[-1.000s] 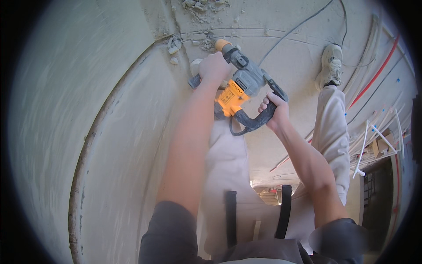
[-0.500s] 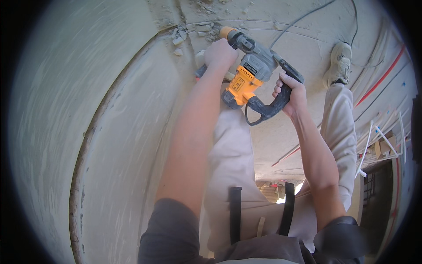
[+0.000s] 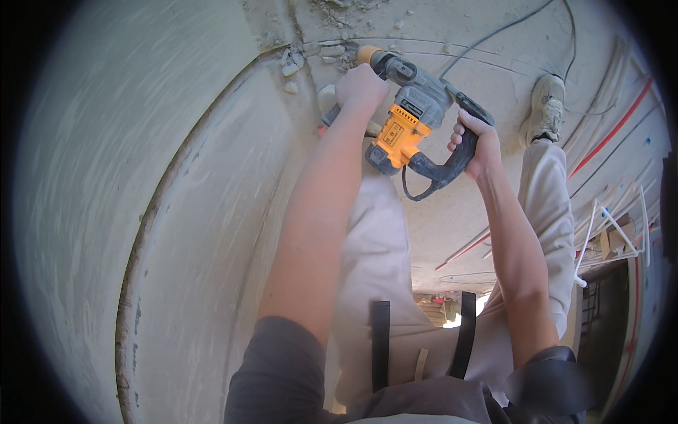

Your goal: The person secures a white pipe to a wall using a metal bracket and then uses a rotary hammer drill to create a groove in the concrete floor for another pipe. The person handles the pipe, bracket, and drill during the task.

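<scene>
1. Rotary hammer (image 3: 413, 120), yellow and grey, sits low at the foot of the plastered wall (image 3: 162, 212), its nose aimed at the joint where wall meets floor. The right hand (image 3: 474, 145) is wrapped closed around the dark rear handle; the left hand (image 3: 361, 88) is clenched around the front side handle.
2. Both arms are stretched out far from the body, so a jammed bit could twist the tool and, I judge, wrench the wrists.
3. The tool's black cord (image 3: 417, 192) loops just under the rear handle, near the right hand; it could snag on the fingers or knee.
4. Broken rubble (image 3: 296, 60) lies around the nose; chips could fly up towards the bare forearms.
5. The right shoe (image 3: 545, 106) stands near the tool beside loose cables (image 3: 508, 28) and red and white conduits (image 3: 614, 127) on the floor; a backward step risks a trip.
</scene>
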Demonstrator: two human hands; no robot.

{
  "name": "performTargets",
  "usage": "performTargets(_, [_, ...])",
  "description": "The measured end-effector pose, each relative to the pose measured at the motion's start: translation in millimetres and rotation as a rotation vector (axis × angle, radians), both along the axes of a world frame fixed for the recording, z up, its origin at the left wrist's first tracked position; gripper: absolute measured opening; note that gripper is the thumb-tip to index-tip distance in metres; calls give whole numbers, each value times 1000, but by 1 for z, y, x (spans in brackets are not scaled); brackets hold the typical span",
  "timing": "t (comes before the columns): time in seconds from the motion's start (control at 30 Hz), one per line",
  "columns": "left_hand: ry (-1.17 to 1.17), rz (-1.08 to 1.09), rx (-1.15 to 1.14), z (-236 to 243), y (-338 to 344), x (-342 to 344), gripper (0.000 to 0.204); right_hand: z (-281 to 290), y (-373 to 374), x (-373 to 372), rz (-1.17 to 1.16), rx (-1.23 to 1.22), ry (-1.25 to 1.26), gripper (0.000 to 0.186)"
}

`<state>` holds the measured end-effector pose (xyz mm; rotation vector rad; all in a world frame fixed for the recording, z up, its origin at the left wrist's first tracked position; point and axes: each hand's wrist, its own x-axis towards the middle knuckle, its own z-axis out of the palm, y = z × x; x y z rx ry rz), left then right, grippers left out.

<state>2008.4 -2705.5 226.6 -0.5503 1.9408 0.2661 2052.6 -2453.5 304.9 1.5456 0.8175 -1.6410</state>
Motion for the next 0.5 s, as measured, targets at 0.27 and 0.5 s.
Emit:
performTargets(0.27, [15,87,-61,-6,-11,0,36,-12,-7,-24,124,-49,32,12])
performTargets(0.5, [-10,101,-92,3,-80,1,44,7,-76,-22,86,-115,63,15])
